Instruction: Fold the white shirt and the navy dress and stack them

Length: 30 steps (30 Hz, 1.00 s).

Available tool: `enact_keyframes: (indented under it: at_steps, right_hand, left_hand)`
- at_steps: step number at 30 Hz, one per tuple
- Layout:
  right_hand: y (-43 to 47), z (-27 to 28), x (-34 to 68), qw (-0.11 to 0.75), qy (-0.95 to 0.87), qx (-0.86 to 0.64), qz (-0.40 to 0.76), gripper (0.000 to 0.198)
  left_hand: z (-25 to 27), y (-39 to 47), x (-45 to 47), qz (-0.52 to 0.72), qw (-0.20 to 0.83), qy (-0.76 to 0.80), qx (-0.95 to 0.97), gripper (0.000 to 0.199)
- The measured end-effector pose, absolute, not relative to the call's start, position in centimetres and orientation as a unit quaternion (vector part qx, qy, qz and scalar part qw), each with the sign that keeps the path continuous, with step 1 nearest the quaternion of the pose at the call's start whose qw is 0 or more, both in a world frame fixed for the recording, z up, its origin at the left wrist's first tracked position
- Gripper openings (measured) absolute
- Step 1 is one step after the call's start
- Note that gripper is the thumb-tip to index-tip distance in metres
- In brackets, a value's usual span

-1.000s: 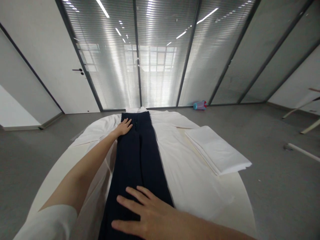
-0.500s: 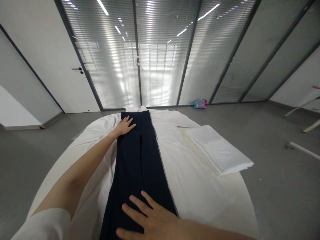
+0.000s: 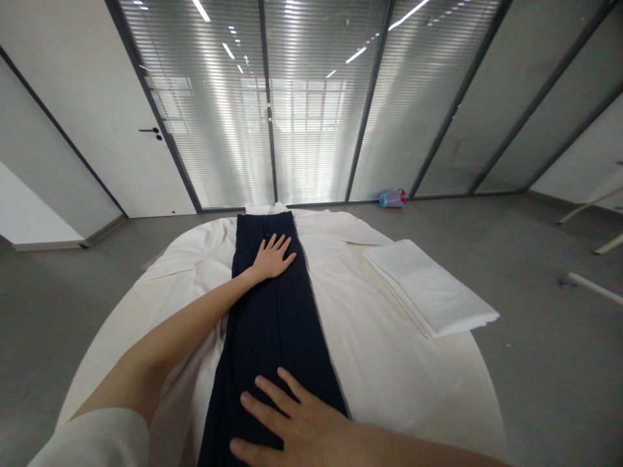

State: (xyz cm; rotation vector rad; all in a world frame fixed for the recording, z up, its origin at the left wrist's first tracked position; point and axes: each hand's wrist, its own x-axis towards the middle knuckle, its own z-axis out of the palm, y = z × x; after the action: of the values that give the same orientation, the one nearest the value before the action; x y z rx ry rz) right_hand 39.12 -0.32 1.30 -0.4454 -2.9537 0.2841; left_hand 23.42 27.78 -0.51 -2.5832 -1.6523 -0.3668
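Dark navy trousers [image 3: 260,324] lie lengthwise down the middle of the table, waistband at the far end. Beneath them a white shirt [image 3: 341,305] is spread out, its collar showing beyond the waistband and its sleeves to either side. My left hand [image 3: 275,256] rests flat on the upper part of the trousers, a little below the waistband, with fingers spread. Lower down, my right hand [image 3: 302,421] lies on the trouser legs, fingers apart. Neither hand grasps the fabric. The trousers' lower ends run out of view at the bottom.
A folded white cloth [image 3: 431,285] lies at the table's right side, one corner reaching past the edge. The round pale table [image 3: 474,395] curves around the clothes. Behind it are a glass partition with blinds [image 3: 311,130], a blue and red object [image 3: 392,198] on the floor, and a white door [image 3: 165,175].
My left hand has slid right and slightly nearer, from the left part of the waistband to the middle of the trousers. The right hand stays about where it was.
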Motion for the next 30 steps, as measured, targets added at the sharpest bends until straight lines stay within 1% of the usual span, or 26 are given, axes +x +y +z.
enact_keyframes:
  at_steps: [4, 6, 8, 10, 12, 13, 18, 21, 23, 26, 28, 30]
  right_hand:
    - [-0.3, 1.5, 39.2, 0.069, -0.981, -0.147, 0.102, 0.051]
    - [-0.3, 1.8, 39.2, 0.060, -0.981, -0.148, 0.107, 0.051]
    - [-0.3, 2.2, 39.1, 0.052, -0.981, -0.149, 0.111, 0.051]
    - [-0.3, 2.5, 39.1, 0.048, -0.981, -0.148, 0.114, 0.051]
    - [-0.3, 2.6, 39.1, 0.045, -0.982, -0.147, 0.114, 0.051]
    - [-0.3, 2.5, 39.1, 0.044, -0.982, -0.146, 0.114, 0.051]
    - [-0.2, 2.0, 39.1, 0.050, -0.983, -0.143, 0.107, 0.050]
    - [-0.2, 1.7, 39.1, 0.058, -0.982, -0.144, 0.110, 0.051]
    - [-0.3, 1.7, 39.2, 0.062, -0.981, -0.145, 0.116, 0.052]
    - [-0.4, 2.1, 39.4, 0.064, -0.979, -0.142, 0.131, 0.057]
    - [-0.5, 2.7, 39.6, 0.060, -0.978, -0.140, 0.144, 0.066]
    - [-0.5, 3.7, 39.9, 0.049, -0.977, -0.135, 0.160, 0.077]
  left_hand:
    - [-0.4, 27.8, 23.3, -0.131, 0.009, -0.534, -0.836, 0.069]
    - [-0.1, 28.0, 23.1, -0.144, -0.027, -0.535, -0.832, 0.068]
    - [0.3, 28.6, 22.6, -0.180, -0.072, -0.538, -0.821, 0.064]
    - [0.7, 29.5, 21.7, -0.233, -0.084, -0.547, -0.799, 0.059]
    - [0.9, 30.3, 20.6, -0.264, -0.062, -0.569, -0.776, 0.058]
    - [0.9, 30.6, 20.1, -0.258, -0.054, -0.583, -0.768, 0.060]
    - [-0.1, 31.1, 19.2, -0.136, -0.052, -0.622, -0.769, 0.071]
    - [-0.5, 31.0, 19.6, -0.114, -0.033, -0.621, -0.775, 0.074]
    - [-0.4, 30.7, 19.8, -0.122, -0.014, -0.621, -0.774, 0.073]
    - [0.6, 29.6, 20.1, -0.172, 0.059, -0.609, -0.772, 0.067]
    - [1.7, 28.0, 20.3, -0.208, 0.104, -0.570, -0.788, 0.061]
    - [2.7, 25.4, 20.5, -0.215, 0.113, -0.501, -0.831, 0.055]
